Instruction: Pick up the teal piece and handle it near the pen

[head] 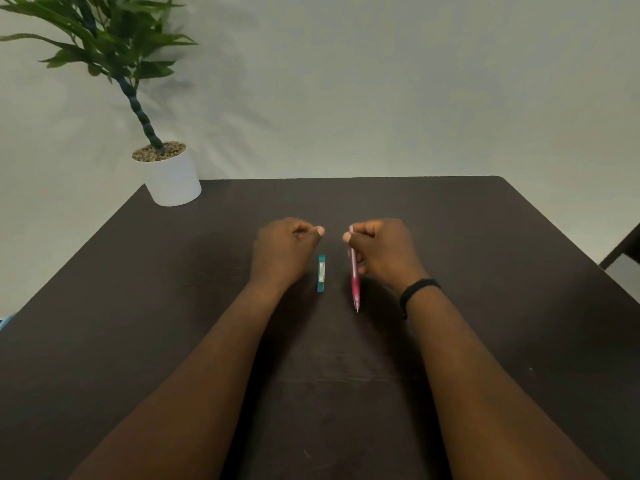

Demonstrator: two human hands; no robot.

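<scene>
You sit at a dark wood-grain desk (450, 237) in what looks like a home study or small office corner, pushed against a plain pale wall (381, 81). At ten o'clock on the desk, a leafy plant (104, 39) rises from a white pot (173, 181) topped with pebbles. Stationery marks the place as a writing spot: a pink mechanical pencil (354, 275) and a small teal case (321, 274) at twelve o'clock. A dark chair edge (623, 247) shows at three o'clock.
</scene>
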